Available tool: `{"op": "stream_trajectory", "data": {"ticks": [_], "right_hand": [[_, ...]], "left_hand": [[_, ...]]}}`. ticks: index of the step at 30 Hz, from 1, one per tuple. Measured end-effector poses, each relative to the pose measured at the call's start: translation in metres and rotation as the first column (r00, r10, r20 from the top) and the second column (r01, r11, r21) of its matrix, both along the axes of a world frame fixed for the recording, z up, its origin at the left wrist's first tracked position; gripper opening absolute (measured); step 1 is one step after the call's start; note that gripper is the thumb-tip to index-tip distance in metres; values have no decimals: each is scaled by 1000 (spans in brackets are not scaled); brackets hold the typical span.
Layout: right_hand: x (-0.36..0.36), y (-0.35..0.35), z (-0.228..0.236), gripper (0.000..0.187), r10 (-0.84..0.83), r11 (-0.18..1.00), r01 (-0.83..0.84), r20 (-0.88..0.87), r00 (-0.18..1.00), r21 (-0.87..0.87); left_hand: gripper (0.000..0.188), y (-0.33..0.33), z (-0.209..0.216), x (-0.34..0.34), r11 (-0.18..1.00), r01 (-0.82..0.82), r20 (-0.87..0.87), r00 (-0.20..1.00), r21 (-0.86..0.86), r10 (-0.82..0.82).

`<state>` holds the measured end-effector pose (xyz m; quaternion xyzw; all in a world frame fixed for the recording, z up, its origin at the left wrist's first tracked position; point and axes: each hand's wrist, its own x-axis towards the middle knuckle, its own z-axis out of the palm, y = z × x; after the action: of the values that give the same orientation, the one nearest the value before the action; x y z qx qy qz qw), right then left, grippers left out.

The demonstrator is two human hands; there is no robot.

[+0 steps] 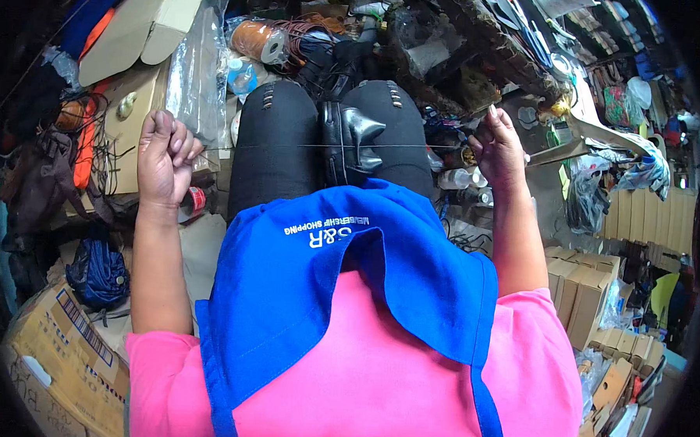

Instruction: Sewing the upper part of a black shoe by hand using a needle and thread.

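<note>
A thin pale thread (291, 146) stretches taut and nearly straight across my lap. Its left end runs into my left hand (165, 160), whose fingers are curled shut. On the other side my right hand (499, 151) is closed on the thread too, raised at about the same height. Between my black-trousered knees stands a black leather item (338, 144) with a shiny raised, folded part; it looks like a shoe or small bag, and I cannot tell which. The thread passes across it, and whether it goes through the leather cannot be made out.
A spool of orange cord (258, 41) lies beyond my left knee. Clear plastic bottles (457, 179) sit near my right forearm. A cardboard box (66, 362) is at lower left, stacked flat boxes (585, 291) at right. A blue apron (284, 294) covers my lap's near side.
</note>
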<state>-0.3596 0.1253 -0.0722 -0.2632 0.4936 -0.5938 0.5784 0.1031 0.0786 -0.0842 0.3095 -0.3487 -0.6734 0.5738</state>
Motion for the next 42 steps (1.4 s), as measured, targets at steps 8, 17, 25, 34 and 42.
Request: {"op": "stream_trajectory", "data": {"ticks": [8, 17, 25, 34, 42], "right_hand": [[3, -4, -34, 22, -6, 989, 11, -34, 999, 148], [17, -39, -47, 22, 48, 956, -39, -24, 999, 291], [28, -75, -38, 20, 138, 941, -100, -95, 986, 324], [81, -129, 9, 44, 803, 542, -657, -553, 221, 524], [125, -143, 22, 42, 672, 184, -766, -647, -360, 616]], "left_hand": [[21, 18, -14, 3, 999, -7, 41, 999, 43, 5], [22, 25, -29, 16, 991, 24, -44, 999, 135, -18], [24, 23, 7, 28, 999, -27, 57, 998, -17, 28], [37, -25, 17, -25, 904, 372, 903, 428, -212, 35], [62, -86, 13, -113, 600, 798, 999, 43, -53, 31]]}}
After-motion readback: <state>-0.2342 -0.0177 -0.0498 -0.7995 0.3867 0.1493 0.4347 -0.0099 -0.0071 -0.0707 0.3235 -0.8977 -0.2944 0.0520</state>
